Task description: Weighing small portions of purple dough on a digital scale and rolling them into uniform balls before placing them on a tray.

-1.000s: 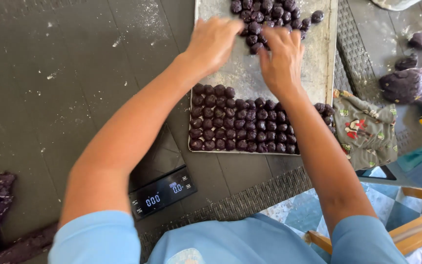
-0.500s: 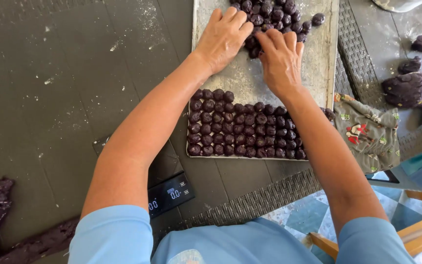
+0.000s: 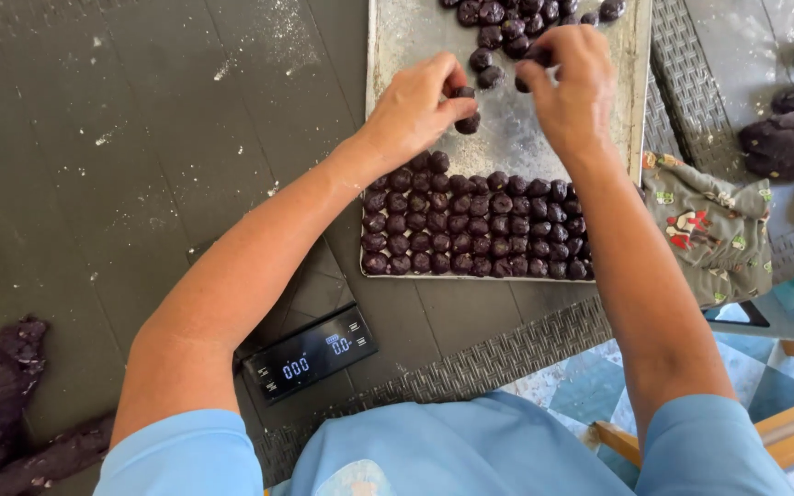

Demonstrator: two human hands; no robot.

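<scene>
Dough balls (image 3: pixel 475 225), small and dark purple, sit in tight rows across the lower part of a floured metal tray (image 3: pixel 397 37) at centre frame; a loose heap (image 3: pixel 507 23) lies at the tray's upper edge, within reach for sorting. Left hand (image 3: pixel 415 106) pinches two balls between thumb and fingertips above the rows. Right hand (image 3: pixel 572 87) curls, fingers pressed around another ball. Both forearms extend upward. Digital scale (image 3: pixel 310 354) sits lower left.

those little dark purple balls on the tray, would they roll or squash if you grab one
The dark balls look round, so a loose one could probably roll on the flat metal tray. They seem soft like dough, likely denting under a firm pinch; the left hand holds some with its fingertips.
</scene>
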